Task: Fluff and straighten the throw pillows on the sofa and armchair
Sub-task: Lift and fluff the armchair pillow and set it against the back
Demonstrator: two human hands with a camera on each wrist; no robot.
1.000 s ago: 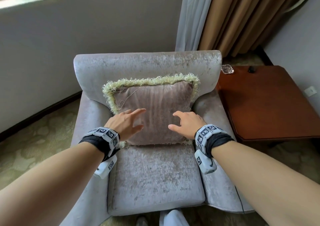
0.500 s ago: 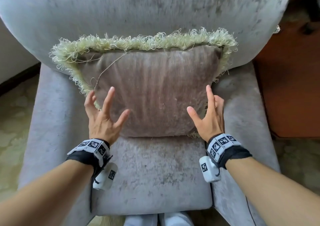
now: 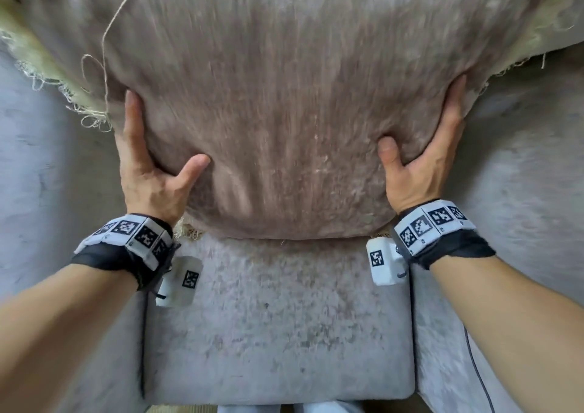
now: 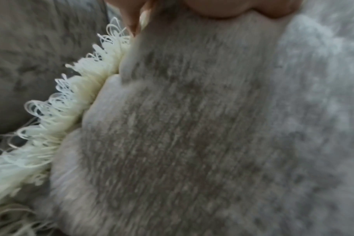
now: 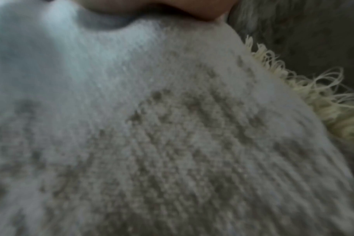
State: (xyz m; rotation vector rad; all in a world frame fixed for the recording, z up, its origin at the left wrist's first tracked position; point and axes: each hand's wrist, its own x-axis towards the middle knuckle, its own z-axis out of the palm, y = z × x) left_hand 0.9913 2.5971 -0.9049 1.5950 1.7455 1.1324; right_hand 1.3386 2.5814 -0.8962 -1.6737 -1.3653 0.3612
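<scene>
Two hands are clamped on one throw pillow (image 3: 284, 112), which is stood at the back edge of the armchair seat cushion (image 3: 278, 333), its lower edge touching that cushion. The pillow's left side is gripped by the left hand (image 3: 148, 172): the thumb is dug into the taupe front face, while the fingers are wrapped round the side, just beside the cream fringe (image 4: 57, 111). The right side is gripped likewise by the right hand (image 3: 423, 166), its thumb sunk into the fabric and its fingers laid along the edge. A loose thread (image 3: 107, 49) is seen trailing down the pillow's upper left part. Marker-covered bands (image 3: 126, 232) are worn on both wrists. Both wrist views are blurred.
</scene>
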